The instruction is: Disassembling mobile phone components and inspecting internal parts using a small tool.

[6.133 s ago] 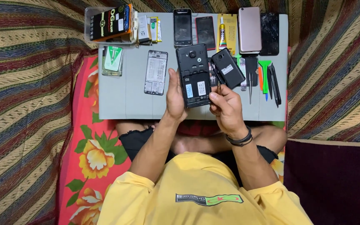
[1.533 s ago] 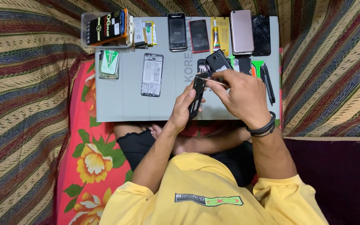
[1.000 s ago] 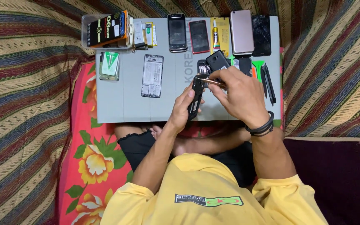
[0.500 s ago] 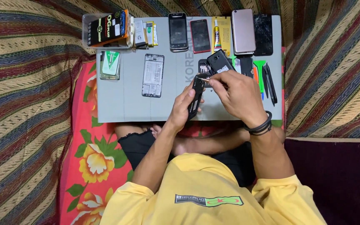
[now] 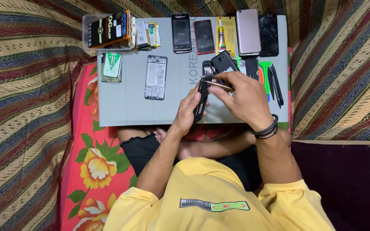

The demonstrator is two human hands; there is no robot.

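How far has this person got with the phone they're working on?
Already done: the dark phone is opened, and a loose black phone part lies on the grey board. In hand: the left hand holds the phone on edge while the right hand pokes a thin tool into it. Left: it is not closed up yet.

One view only, from the camera on my head. It looks almost straight down over my chest and crossed legs onto the grey surface (image 5: 125,107). My yellow shirt fills the bottom edge, so the lens sits close above me. The surface's far end lies at the top of frame, striped cloth (image 5: 26,98) spreading on both sides. No second view overlaps.
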